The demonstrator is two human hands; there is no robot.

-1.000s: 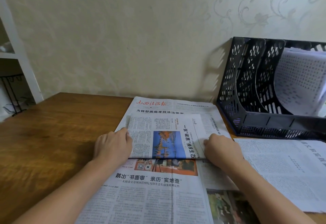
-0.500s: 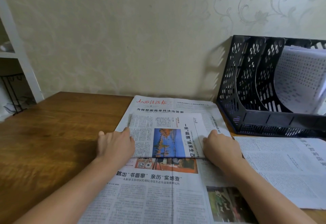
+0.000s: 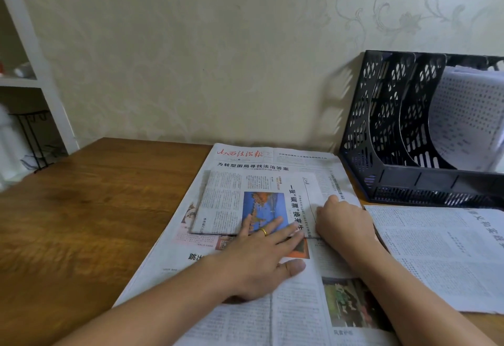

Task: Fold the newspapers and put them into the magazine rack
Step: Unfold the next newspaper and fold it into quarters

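Newsprint covers the near middle of the wooden surface (image 3: 81, 223), where a folded newspaper (image 3: 253, 201) lies on top of an open newspaper (image 3: 272, 304) spread flat beneath it. Both forearms reach in from the bottom edge. The left hand (image 3: 261, 261) lies palm down with its fingers straight and spread, their tips pressing the near edge of the folded newspaper over the blue photo; a gold ring (image 3: 263, 231) sits on one finger, and the thumb rests on the open newspaper. The right hand (image 3: 341, 223) has its fingers curled under and bears knuckles-down on the right end of the folded newspaper; whether it pinches the paper's edge I cannot tell.

Counted: two hands, and four papers. The third is a loose sheet (image 3: 436, 258) lying flat on the surface to the right, just beside the open newspaper. The fourth is a curved paper (image 3: 466, 119) standing in one slot of the black magazine rack (image 3: 381, 133), which sits against the wall at the far right of the surface.
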